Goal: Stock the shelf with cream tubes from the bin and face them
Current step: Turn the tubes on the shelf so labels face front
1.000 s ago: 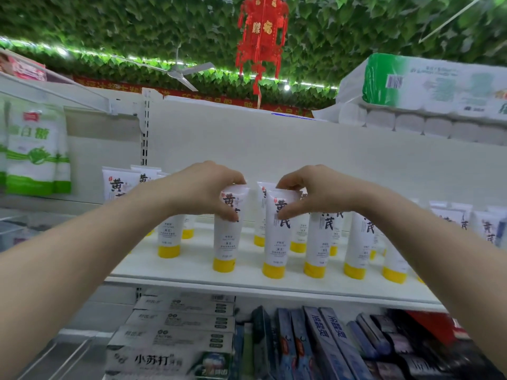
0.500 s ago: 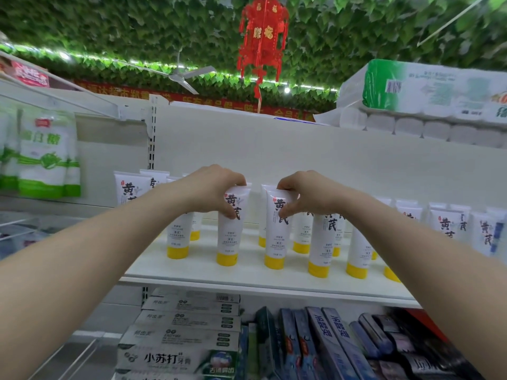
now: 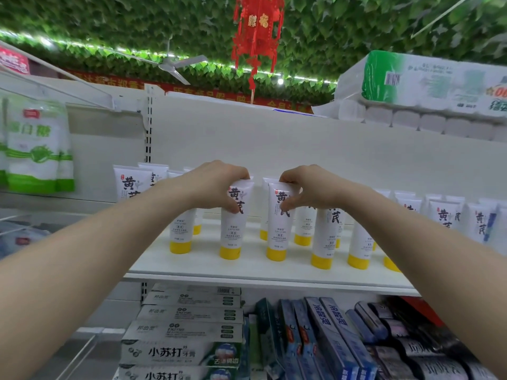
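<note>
- Since the earlier frames both hands have stayed on the same two tubes, which stand slightly farther back on the shelf [image 3: 247,266] than a second ago; the view has also shifted, so the row sits a little further right.
- Left hand [image 3: 216,187] curls over the top of one cream tube [image 3: 233,223], fingers behind the crimped end and thumb on the printed front, gripping it.
- Right hand [image 3: 307,187] grips the neighbouring cream tube [image 3: 278,231] the same way, thumb pressed on the black lettering.
- Both held tubes stand upright on their yellow caps in the front row, labels facing out, just beside each other but apart.
- More tubes of the same kind [image 3: 323,242] stand to either side and behind, also cap-down, running along the white shelf to the right edge.
- Below the shelf lie stacked toothpaste boxes [image 3: 183,352] on the left and dark blue boxes [image 3: 337,344] on the right.
- Green-and-white bags [image 3: 35,154] hang at far left.
- Wrapped paper rolls [image 3: 428,86] sit on top of the unit at upper right.
- Overhead hang a red lantern [image 3: 256,31] and leafy ceiling cover.
</note>
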### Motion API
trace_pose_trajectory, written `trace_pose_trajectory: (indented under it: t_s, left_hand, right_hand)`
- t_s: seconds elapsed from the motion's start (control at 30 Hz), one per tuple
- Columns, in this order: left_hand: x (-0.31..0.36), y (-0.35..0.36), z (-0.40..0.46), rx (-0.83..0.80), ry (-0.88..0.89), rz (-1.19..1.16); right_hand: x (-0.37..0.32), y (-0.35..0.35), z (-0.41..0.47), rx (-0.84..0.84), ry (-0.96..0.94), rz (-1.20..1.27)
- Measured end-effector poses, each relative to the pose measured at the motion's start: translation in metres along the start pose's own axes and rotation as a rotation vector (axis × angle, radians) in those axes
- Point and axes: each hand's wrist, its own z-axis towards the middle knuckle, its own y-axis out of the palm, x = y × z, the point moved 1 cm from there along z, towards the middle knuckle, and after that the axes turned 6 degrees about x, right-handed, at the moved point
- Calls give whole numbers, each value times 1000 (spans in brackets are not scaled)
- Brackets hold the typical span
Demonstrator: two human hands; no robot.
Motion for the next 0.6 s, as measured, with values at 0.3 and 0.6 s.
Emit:
trace_pose_trajectory:
  t_s: [0.3,0.6]
  left_hand:
    - [-5,-7,5,167,47,-20]
    - [48,-10,43,303,4,43]
  right_hand:
    - [13,-27,3,63,56,-15]
    - [102,-57,-2,161,21,-249]
